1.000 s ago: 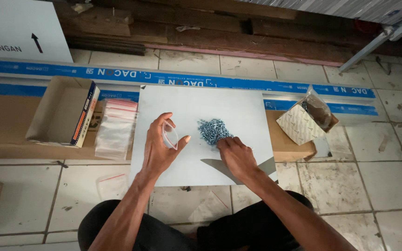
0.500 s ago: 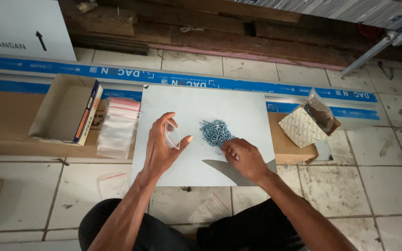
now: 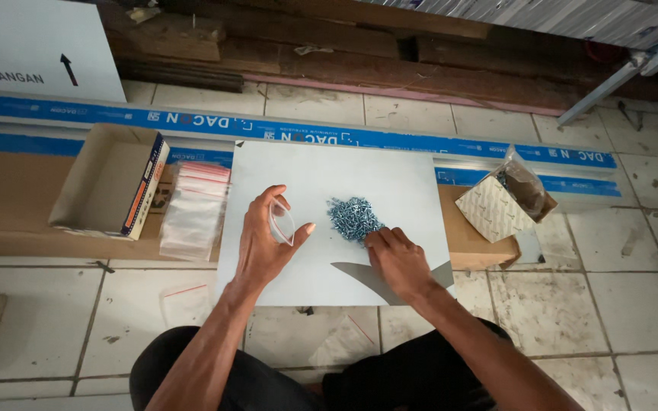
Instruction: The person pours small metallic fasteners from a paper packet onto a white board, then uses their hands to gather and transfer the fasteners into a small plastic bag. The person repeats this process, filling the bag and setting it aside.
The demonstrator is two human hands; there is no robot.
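Sitting on the tiled floor [image 3: 634, 304], a person works over a white board [image 3: 390, 175] that lies flat in front of the knees. The left hand [image 3: 264, 247] holds a small clear bag [image 3: 282, 223] up between thumb and fingers, its mouth pinched open. It held the bag this same way half a second ago and has hardly moved.

The right hand [image 3: 394, 259] is curled, with its fingertips touching the near edge of the pile of small silvery screws [image 3: 353, 217] in the middle of the board. A moment ago this hand sat a bit further back from the pile; now it has slid closer. It looks like it is pinching up some screws, but I cannot tell if any are between the fingers yet. No screws can be seen in the bag.

A stack of empty clear bags [image 3: 194, 209] lies just left of the board, next to an open cardboard box [image 3: 108, 183]. A small patterned box [image 3: 496, 207] with a plastic liner sits to the right.
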